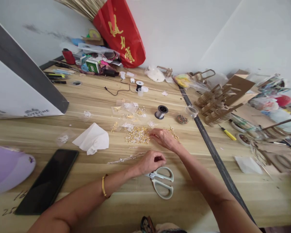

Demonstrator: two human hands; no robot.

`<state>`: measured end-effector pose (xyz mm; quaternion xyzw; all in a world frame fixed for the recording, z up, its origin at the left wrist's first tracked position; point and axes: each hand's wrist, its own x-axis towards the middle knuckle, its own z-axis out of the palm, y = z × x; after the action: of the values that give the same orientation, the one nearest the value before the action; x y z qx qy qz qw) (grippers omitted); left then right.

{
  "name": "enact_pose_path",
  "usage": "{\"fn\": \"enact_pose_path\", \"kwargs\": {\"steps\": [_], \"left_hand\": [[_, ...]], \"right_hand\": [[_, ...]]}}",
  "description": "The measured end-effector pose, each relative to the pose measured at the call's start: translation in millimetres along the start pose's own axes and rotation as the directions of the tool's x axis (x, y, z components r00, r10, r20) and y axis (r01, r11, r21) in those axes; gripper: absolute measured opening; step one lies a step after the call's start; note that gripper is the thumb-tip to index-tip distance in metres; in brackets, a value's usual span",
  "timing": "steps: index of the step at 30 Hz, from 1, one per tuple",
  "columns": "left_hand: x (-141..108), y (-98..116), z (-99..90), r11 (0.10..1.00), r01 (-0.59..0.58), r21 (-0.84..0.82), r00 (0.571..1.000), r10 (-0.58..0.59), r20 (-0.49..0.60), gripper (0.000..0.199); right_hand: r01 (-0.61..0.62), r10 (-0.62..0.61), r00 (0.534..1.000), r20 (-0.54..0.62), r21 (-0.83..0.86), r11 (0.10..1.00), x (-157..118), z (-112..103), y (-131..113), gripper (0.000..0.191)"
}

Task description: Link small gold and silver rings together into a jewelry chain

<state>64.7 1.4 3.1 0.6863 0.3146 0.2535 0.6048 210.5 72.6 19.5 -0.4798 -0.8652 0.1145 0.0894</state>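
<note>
My left hand [150, 161] rests on the wooden table with its fingers curled inward, beside the handles of pale scissors [163, 183]. Whatever it pinches is too small to make out. A silver chain [126, 158] runs out to the left from under this hand. Farther forward, my right hand [163, 137] reaches to the right edge of a spread of gold and silver beads [137, 135], fingertips bent down and close together. Anything between them is hidden. Several gold pieces [174, 133] lie just beyond its knuckles.
Beyond the beads stand a wire spool [161, 112] and small bags of findings [128, 116]. A white tissue [92, 139], a black phone [48, 181] and a large box [21, 74] are at left. Small woven baskets [212, 103] and a yellow cutter [228, 132] lie at right.
</note>
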Motion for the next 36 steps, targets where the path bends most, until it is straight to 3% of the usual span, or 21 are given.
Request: {"fn": "enact_pose_path", "kwargs": {"steps": [4,7,11,14,18,22,29,33,36], "left_hand": [[2,-4,-0.2,0.994,0.028,-0.108,0.999,-0.031,-0.024,0.011],[5,-6,-2.6,0.971,0.013,-0.24,0.997,-0.031,-0.071,0.013],[9,-4,-8.9,0.951,-0.035,-0.306,0.983,-0.022,-0.181,0.015],[9,-1,-11.2,0.956,-0.048,-0.29,0.974,-0.019,-0.226,0.016],[4,3,-6.0,0.982,-0.029,-0.184,0.991,0.004,-0.135,0.014],[-1,7,1.2,1.0,-0.004,-0.016,1.0,0.003,-0.031,0.013],[-1,4,2.3,0.994,-0.008,0.109,1.0,0.008,-0.005,0.013],[-1,2,2.1,0.995,-0.012,0.102,1.0,0.014,-0.018,0.014],[-1,1,1.7,0.994,-0.006,0.105,0.999,0.01,-0.038,0.014]], "right_hand": [[0.041,-0.016,0.988,-0.155,0.165,0.985,-10,-9,7,0.018],[0.023,0.078,0.957,-0.28,0.341,0.94,-24,-20,7,0.019],[-0.106,0.253,0.929,-0.269,0.464,0.88,-44,-29,5,0.02],[-0.112,0.21,0.952,-0.224,0.383,0.917,-55,-26,6,0.015],[-0.156,0.168,0.983,-0.07,0.148,0.977,-58,-17,4,0.011],[-0.213,0.213,0.976,0.04,-0.02,0.977,-54,-13,-3,0.012],[-0.164,0.192,0.974,0.122,-0.214,0.963,-35,-5,-11,0.017],[-0.121,0.145,0.983,0.11,-0.2,0.972,-21,-1,-16,0.021],[-0.107,0.108,0.994,0.005,-0.026,0.994,-17,-1,-13,0.019]]}}
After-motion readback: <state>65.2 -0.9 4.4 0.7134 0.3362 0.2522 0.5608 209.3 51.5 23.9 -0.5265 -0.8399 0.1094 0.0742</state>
